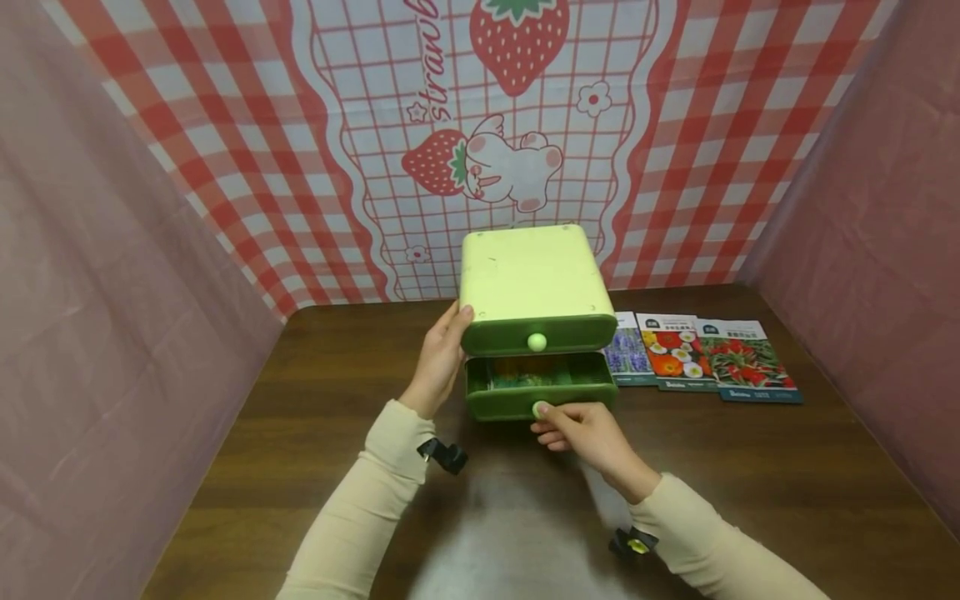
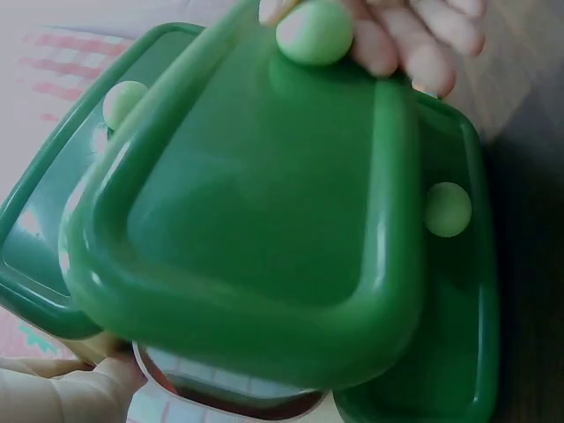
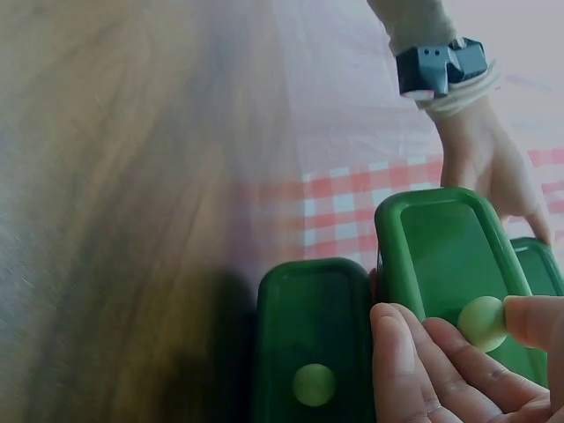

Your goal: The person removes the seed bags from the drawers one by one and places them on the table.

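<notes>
Against the left flank of the pale green drawer box point(image 1: 536, 271), the person's left hand point(image 1: 438, 358) rests near the front corner, I'd guess to keep the box from sliding while a drawer is drawn. That forearm slants forward and inward; the fingers look laid along the side, pressing rather than wrapped, though I can't see how all of them sit. The box stands toward the back of the wooden table point(image 1: 322, 375), its fronts turned to the person, which probably keeps the knobs within easy reach. Below the top drawer point(image 1: 495, 337), the middle drawer point(image 1: 495, 406) juts out, and something green-patterned point(image 1: 528, 380) lies inside, too shaded to make out. At that drawer's front, the right hand point(image 1: 588, 433) pinches the round knob point(image 1: 537, 409) between thumb and forefinger, a hold that suits so small a ball. Its other fingers bend loosely beneath, the forearm angling in from the right. Farther right, a purple-flower packet point(image 1: 628, 354), a poppy packet point(image 1: 675, 358) and a red-flower packet point(image 1: 750, 362) lie face up, perhaps set aside to leave room before the drawers; the purple one is partly hidden by the box.
</notes>
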Available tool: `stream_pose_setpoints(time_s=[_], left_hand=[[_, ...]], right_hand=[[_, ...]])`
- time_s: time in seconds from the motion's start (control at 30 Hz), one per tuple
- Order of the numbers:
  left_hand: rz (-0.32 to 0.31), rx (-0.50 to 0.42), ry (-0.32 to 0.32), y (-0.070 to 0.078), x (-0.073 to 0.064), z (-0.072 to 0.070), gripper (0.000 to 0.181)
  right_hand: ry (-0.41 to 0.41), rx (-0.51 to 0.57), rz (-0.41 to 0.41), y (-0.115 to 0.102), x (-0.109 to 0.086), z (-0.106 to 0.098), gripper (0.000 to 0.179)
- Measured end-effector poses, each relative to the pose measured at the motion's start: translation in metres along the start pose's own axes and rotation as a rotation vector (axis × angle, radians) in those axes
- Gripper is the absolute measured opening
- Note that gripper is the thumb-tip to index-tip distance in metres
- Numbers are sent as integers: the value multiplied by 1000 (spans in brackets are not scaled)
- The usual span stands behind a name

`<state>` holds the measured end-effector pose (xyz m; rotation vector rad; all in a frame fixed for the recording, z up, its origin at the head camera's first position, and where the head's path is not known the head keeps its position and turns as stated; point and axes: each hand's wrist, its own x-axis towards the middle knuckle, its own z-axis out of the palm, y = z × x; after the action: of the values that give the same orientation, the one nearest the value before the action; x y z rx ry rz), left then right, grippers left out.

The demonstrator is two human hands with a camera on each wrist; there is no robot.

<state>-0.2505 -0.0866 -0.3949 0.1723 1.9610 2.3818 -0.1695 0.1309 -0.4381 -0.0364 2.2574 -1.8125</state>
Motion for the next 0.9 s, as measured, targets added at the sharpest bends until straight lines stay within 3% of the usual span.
stream_pose_setpoints(time_s=[0.5,0.9], left_hand=[[0,-33,-6,0,0,1,66],[13,-24,-17,0,0,1,66]], right_hand=[[-58,27,-4,14,-34,1,48],[-72,27,-1,26,-45,5,44]])
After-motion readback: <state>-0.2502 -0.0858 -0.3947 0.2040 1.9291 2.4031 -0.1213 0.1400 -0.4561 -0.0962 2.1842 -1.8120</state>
